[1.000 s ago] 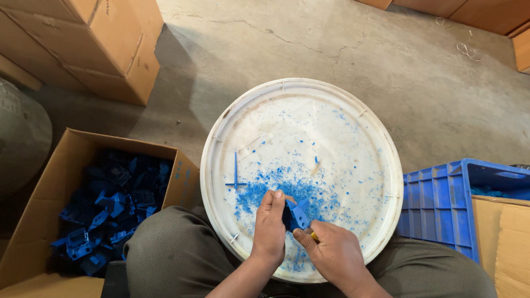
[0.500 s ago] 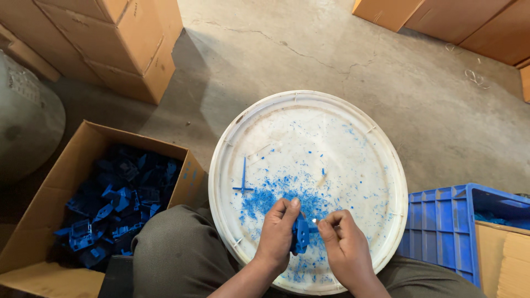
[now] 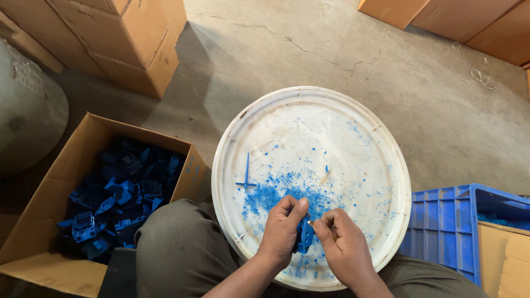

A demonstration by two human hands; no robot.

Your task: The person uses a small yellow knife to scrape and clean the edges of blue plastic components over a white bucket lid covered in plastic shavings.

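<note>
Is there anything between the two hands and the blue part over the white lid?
No. The left hand grips the blue part directly, and the right hand touches its other side. Only blue shavings lie on the white lid beneath.

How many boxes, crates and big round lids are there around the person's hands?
Open cardboard box of blue plastic parts: 1
Closed cardboard boxes: at least 2 stacks, exact number unclear
Blue plastic crate: 1
White round lid: 1
Total: at least 5
</note>
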